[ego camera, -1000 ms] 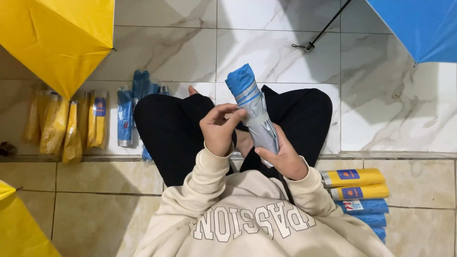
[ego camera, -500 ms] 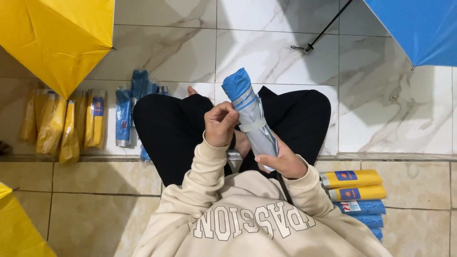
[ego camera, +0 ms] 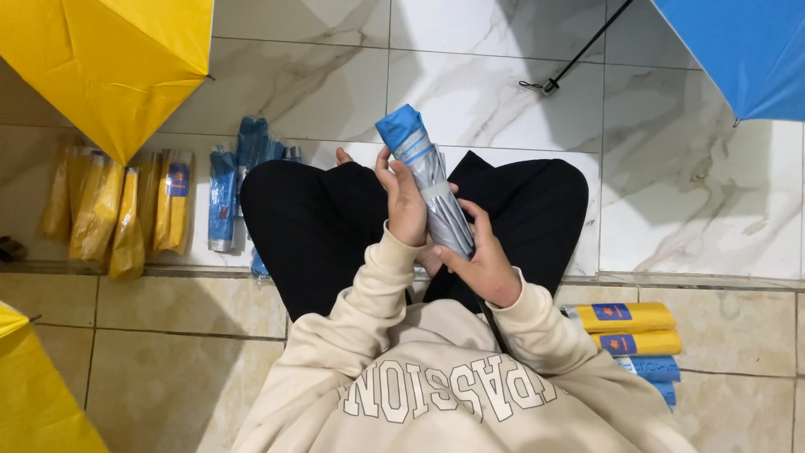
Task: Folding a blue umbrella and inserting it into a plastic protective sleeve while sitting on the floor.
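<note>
1. Yellow open umbrella (ego camera: 109, 59): far up and left of the grip, canopy spread over the floor (ego camera: 495, 75). A second yellow canopy (ego camera: 33, 394) shows at the lower left corner.
2. Blue open umbrella (ego camera: 746, 50): far up and right of the grip, its thin dark shaft (ego camera: 579, 54) slanting down to the marble tiles.
3. Folded umbrella (ego camera: 428, 189): blue with a grey underside, held tilted over the lap, top end up and left, lower end hidden between the palms.
4. Left hand (ego camera: 404, 201): wrapped around the folded umbrella's left side at mid-length, fingers closed on the fabric.
5. Right hand (ego camera: 482, 260): just below and right of the left one, gripping the umbrella's lower part, thumb across the cloth.
6. Yellow sleeved umbrellas (ego camera: 117, 210): row lying well left of the grip.
7. Blue sleeved umbrellas (ego camera: 235, 184): between that yellow row and the left knee.
8. Stacked packed umbrellas (ego camera: 629, 331): low and right of the grip, yellow ones above blue.
</note>
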